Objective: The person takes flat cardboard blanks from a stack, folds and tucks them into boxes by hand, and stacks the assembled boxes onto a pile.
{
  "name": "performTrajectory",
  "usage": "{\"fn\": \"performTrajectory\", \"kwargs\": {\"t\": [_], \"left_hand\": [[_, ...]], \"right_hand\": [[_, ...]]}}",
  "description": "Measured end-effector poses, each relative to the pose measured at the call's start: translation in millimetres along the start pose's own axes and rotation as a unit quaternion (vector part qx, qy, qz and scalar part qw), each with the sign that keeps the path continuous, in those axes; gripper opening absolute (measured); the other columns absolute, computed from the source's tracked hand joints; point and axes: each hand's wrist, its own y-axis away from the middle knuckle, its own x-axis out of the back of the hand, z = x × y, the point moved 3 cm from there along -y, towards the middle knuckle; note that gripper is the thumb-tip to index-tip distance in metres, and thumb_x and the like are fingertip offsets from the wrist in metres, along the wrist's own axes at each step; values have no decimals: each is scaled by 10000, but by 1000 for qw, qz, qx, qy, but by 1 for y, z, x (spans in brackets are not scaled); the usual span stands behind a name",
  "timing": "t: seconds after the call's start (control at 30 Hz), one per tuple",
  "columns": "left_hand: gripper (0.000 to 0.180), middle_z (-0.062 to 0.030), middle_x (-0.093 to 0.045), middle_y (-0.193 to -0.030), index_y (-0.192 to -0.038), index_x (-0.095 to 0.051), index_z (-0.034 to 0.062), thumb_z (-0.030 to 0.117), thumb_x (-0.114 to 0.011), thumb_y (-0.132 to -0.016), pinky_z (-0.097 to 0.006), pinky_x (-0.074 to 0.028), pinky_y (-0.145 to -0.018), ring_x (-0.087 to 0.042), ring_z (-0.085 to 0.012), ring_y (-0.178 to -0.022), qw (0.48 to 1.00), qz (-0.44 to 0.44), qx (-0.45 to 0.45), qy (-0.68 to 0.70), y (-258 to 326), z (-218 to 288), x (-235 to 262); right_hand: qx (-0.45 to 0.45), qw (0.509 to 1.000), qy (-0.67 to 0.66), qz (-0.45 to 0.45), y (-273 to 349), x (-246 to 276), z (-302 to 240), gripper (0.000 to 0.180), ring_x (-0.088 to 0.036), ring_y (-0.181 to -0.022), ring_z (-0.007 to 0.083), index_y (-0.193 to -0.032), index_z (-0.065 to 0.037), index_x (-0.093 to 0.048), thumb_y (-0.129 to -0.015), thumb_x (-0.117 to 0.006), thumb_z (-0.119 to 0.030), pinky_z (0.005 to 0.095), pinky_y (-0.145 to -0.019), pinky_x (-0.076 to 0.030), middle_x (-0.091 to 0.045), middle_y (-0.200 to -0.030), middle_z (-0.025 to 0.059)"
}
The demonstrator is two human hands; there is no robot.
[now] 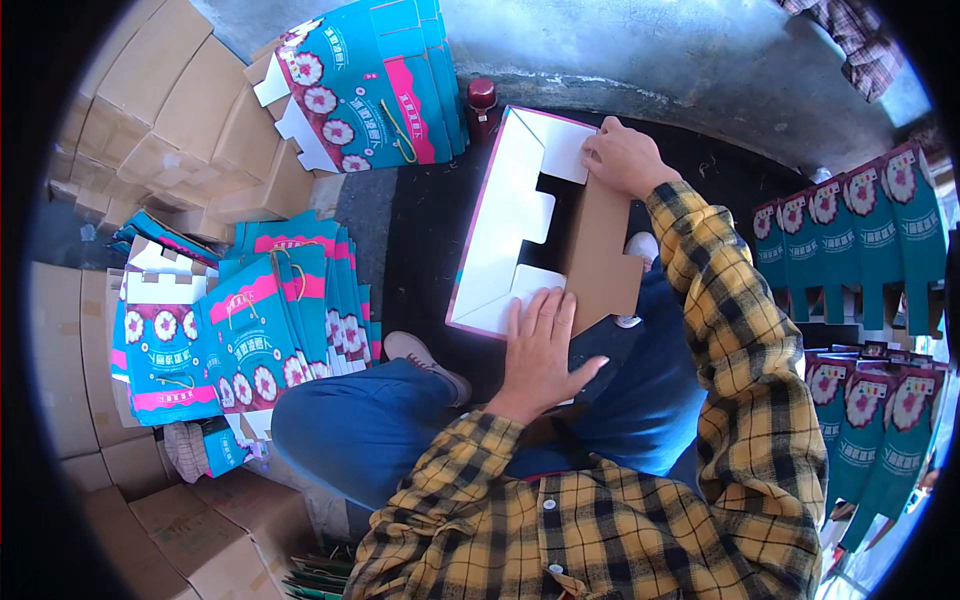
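A cardboard gift box (500, 220) stands in front of me between my knees, its white inner flaps and one brown flap (604, 250) folded partway over a dark gap. My left hand (545, 355) lies flat on the near white flap, fingers stretched out and thumb spread to the right. At the far right corner, my right hand (628, 160) curls its fingers over the edge of the box, closed on it. The inside of the box is mostly hidden.
Flattened teal and pink cartons (290, 300) are stacked at left, with another stack (370, 90) at the far left. Brown boxes (170, 110) line the left side. A red-capped bottle (482, 97) stands beyond the box. Rows of teal cartons (865, 225) stand at right.
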Motion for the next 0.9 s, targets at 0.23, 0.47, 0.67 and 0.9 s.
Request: {"fn": "performTrajectory", "kwargs": {"t": [0.23,0.47,0.67,0.9], "left_hand": [[348,-185,-648,-1224,-1235,-639,-15,67,-599,-899,-532,-420,-1074,-583,-367,-1227,998,29,14,-46,10,-34,21],[288,-231,-665,-1200,-1258,-611,-26,74,-563,-992,-518,-441,-1071,-622,-412,-1177,909,-12,415,33,69,-117,74],[551,-265,-507,-1470,-1492,-463,12,62,-602,-961,-519,-374,-1147,-457,-425,-1403,941,208,192,-186,44,-123,66],[659,-207,-463,-1546,-1457,-487,-26,268,-719,-916,-522,-293,-1198,-395,-385,-1461,972,26,128,-197,39,-108,52]], "right_hand": [[13,995,70,-72,6,8,3,346,-708,-967,362,-1015,-79,-781,-960,-530,-310,473,-842,-568,-660,-1109,206],[-63,911,-263,-313,28,15,-17,635,-680,-709,204,-1055,-23,-736,-1043,-427,-577,366,-630,-555,-691,-915,103],[147,986,-81,5,45,12,-59,497,-658,-1064,361,-1267,-71,-671,-946,-646,-450,441,-931,-539,-665,-1180,173],[324,944,-7,69,67,-24,-115,712,-543,-1276,327,-1403,-100,-554,-776,-849,-261,442,-1040,-487,-553,-1390,143]]}}
